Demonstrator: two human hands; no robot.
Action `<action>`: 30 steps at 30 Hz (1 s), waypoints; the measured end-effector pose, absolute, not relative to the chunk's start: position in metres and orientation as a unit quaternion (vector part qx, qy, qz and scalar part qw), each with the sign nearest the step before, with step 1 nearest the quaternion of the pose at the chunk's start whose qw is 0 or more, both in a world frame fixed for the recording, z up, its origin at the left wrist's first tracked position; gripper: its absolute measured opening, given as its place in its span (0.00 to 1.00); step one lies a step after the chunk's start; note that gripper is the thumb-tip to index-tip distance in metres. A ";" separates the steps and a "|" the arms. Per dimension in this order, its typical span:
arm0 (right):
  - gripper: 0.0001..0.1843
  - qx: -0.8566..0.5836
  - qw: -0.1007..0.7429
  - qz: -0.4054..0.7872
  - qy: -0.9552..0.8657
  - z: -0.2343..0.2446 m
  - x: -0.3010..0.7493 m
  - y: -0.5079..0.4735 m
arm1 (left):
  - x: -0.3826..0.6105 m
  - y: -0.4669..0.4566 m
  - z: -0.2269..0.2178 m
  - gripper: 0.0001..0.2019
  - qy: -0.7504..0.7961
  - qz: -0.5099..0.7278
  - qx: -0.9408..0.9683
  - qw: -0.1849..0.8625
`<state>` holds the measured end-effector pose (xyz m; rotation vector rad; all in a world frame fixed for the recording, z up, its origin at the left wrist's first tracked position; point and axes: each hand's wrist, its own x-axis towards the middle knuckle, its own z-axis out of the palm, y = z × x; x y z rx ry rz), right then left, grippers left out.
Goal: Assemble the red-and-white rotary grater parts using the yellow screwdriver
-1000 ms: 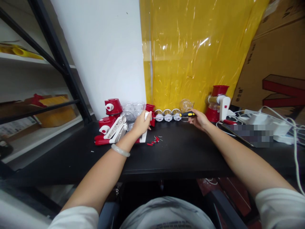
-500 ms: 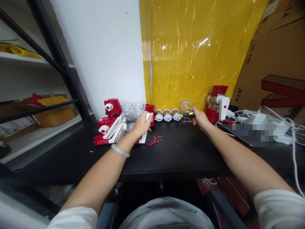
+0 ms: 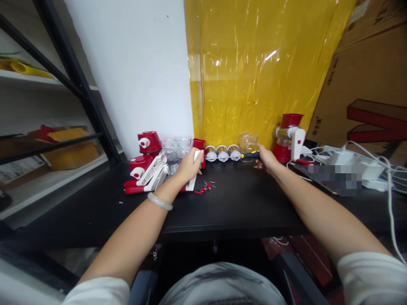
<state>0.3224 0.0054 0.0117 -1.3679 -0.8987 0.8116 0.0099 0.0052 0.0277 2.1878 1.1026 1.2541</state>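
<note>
My left hand is closed around a white plastic part that stands on the black table, beside a small red piece. My right hand grips the yellow-and-black handle of a screwdriver. Its thin shaft runs level to the left and its tip meets the white part by my left fingers. Small red bits and loose screws lie on the table just below my left hand.
Red and white appliance parts and clear cups are piled at the back left. Three metal drums line the yellow sheet. An assembled red-and-white unit, white cables and cardboard boxes stand right. A black shelf frame is left.
My right hand has shifted slightly up and right along the screwdriver handle. My left hand keeps its hold on the white part.
</note>
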 end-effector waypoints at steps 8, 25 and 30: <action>0.16 -0.529 0.633 0.426 -0.371 0.016 0.317 0.002 | 0.009 0.007 0.028 0.18 0.389 0.458 0.778 0.181; 0.04 -0.357 0.684 0.488 -0.409 0.016 0.316 0.002 | 0.008 0.007 0.028 0.17 0.402 0.460 0.772 0.176; 0.07 -0.346 0.686 0.458 -0.447 0.012 0.319 0.005 | 0.008 0.007 0.028 0.17 0.401 0.466 0.767 0.181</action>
